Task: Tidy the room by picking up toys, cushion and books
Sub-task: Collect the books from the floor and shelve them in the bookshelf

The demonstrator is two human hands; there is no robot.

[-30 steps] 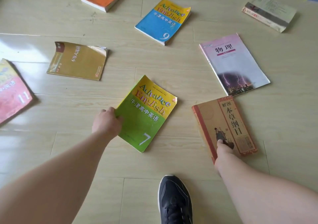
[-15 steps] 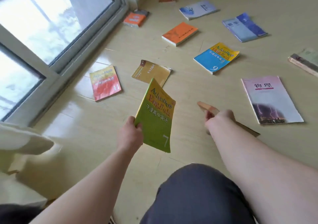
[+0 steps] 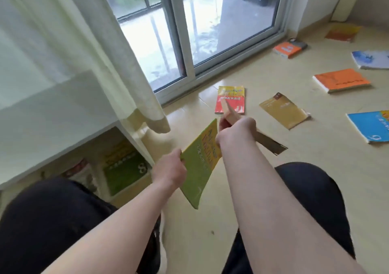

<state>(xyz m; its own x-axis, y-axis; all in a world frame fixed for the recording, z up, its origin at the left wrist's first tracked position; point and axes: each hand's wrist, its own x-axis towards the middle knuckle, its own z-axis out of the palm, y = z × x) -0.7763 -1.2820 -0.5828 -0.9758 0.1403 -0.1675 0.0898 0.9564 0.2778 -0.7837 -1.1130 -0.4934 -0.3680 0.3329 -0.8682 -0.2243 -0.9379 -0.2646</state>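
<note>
Left hand [image 3: 168, 168] gripped green book [image 3: 200, 168] by its left edge; right hand [image 3: 235, 132] clutched brown book [image 3: 271, 145], edge-on, just right. White shelf [image 3: 63, 109] left; red book [image 3: 230, 101] farther off.

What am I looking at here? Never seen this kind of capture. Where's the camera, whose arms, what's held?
No robot here: a person tidies with bare hands. Every picture comes from one wide-angle camera on their head, looking forward and down, so the arms and dark-clad knees are the wearer's own. The left hand grips a green book; the right hand grips a brown book, seen nearly edge-on. More books lie on the floor: a red and yellow book, a tan book, an orange book, a blue book, others farther off. At left stands a white shelf with a shelved book marked 8 inside, beside a curtain and a glass sliding door.
</note>
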